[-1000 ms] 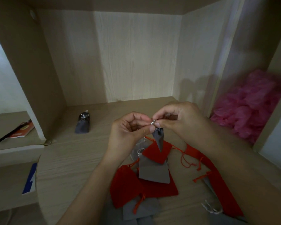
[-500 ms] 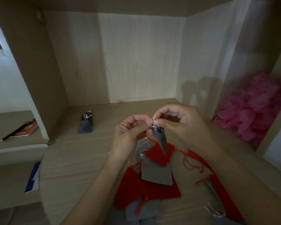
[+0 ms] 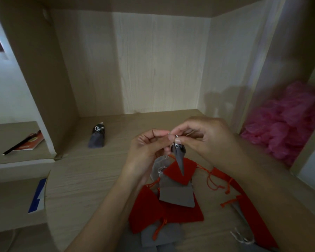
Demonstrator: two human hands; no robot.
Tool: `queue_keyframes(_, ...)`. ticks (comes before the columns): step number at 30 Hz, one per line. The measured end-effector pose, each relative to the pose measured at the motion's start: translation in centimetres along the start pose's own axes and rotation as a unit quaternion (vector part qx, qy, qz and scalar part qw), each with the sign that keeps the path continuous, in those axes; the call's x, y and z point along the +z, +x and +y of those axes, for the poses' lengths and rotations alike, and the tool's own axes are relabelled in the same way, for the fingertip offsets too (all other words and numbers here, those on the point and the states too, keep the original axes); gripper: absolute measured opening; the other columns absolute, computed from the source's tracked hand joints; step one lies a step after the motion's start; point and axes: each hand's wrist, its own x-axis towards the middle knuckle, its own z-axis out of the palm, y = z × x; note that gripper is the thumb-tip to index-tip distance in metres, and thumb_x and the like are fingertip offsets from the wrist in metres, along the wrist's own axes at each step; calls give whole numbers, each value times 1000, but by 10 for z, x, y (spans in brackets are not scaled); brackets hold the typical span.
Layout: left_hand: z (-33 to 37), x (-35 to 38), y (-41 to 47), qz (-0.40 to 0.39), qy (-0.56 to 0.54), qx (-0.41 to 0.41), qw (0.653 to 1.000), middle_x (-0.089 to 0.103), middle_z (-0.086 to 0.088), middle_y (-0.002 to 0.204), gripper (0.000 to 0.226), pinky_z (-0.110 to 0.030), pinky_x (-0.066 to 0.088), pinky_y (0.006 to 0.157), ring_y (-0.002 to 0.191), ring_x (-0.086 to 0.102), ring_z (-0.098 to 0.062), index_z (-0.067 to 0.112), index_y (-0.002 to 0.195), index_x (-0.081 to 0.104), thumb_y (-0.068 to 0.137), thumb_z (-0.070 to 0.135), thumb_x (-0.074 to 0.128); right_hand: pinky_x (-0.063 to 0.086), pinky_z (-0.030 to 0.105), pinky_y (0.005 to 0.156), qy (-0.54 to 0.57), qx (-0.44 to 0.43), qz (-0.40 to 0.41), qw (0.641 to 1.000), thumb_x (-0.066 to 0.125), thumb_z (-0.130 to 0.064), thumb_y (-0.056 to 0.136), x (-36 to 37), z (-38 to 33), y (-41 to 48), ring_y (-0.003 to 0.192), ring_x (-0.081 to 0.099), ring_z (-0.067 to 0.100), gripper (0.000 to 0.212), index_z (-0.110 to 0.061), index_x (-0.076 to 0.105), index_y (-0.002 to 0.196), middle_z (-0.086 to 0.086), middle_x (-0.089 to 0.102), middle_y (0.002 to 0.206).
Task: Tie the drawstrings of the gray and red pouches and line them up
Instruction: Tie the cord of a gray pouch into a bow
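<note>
**Knot under way on a gray pouch**

The left hand (image 3: 147,148) and right hand (image 3: 205,137) each pinch the silver drawstring (image 3: 173,136) of a gray pouch (image 3: 180,157), which hangs gathered between them above the heap (image 3: 171,206) of loose red and gray pouches on the bench (image 3: 80,179). The tying looks unfinished. Next comes pulling the knot snug, then setting this pouch beside the tied pouch (image 3: 96,137) at the back left.

One gray pouch (image 3: 179,157) held over the tabletop (image 3: 84,179).
Left hand (image 3: 147,148) and right hand (image 3: 207,137) pinch its silver drawstring (image 3: 173,136) at the gathered neck; red and gray pouches (image 3: 176,195) lie heaped below; a tied gray pouch (image 3: 97,137) sits well apart, rear left.
</note>
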Motion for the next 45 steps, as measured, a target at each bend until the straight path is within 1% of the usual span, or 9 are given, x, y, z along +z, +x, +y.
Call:
queue_keyframes(7,3,-8,3,-30,-6,-52,998,64,-6,62,11,-20,48,52,50,56,-11,10,73,71,62,13,68,54,21,70,81,36,26,996,76,-4,76,5,0,-1,73,69,7,19,-23,71,78,-7,72,77)
queue_keyframes(13,9,-15,5,-101,26,-21,994,70,-6,74,16,-19,53,62,65,66,-12,4,85,65,69,4,63,54,27,70,178,82,32,980,73,-3,78,10,5,0,74,70,16,18,-21,70,78,2,73,77)
queue_keyframes(19,10,-20,6,-93,157,28,983,66,-10,77,21,-20,52,64,67,63,-15,5,83,61,73,-13,67,51,17,68,165,85,13,983,72,-1,79,17,5,-2,73,69,7,22,-23,71,78,-4,74,77)
queue_keyframes(24,6,-16,6,-75,139,47,986,62,-6,69,21,-19,49,57,61,59,-14,6,80,57,63,-4,63,49,14,65,139,75,36,987,72,-2,78,21,3,-3,72,69,5,24,-25,72,79,-7,74,78)
queue_keyframes(30,-1,-2,0,-6,148,117,982,59,2,64,30,-19,49,58,61,56,-10,5,83,55,74,-24,56,50,14,59,152,98,81,980,74,-2,76,25,4,-2,64,68,5,20,-22,72,78,-5,73,71)
queue_keyframes(34,0,-3,-1,-17,141,119,983,64,-10,77,27,-19,53,64,68,61,-14,2,94,60,77,-19,58,53,18,65,162,98,70,979,74,-4,76,20,4,-2,71,70,9,19,-23,73,79,-4,74,75)
queue_keyframes(37,2,-5,0,-36,125,114,985,68,-5,76,26,-17,52,63,69,64,-10,3,94,62,77,-16,60,54,20,67,172,101,61,978,74,-4,77,13,3,0,72,71,11,15,-19,74,81,-3,74,77)
queue_keyframes(42,4,-7,0,-40,107,106,988,72,2,76,22,-15,51,67,72,66,-6,6,91,66,69,8,66,57,29,72,187,102,60,975,72,0,78,8,6,1,76,71,17,17,-17,72,80,4,74,79)
queue_keyframes(45,1,-7,3,-17,96,100,990,70,-1,74,10,-16,50,67,70,64,-8,6,84,66,74,6,64,55,22,70,163,95,61,980,73,0,77,11,3,1,75,70,12,14,-14,73,82,1,74,78)
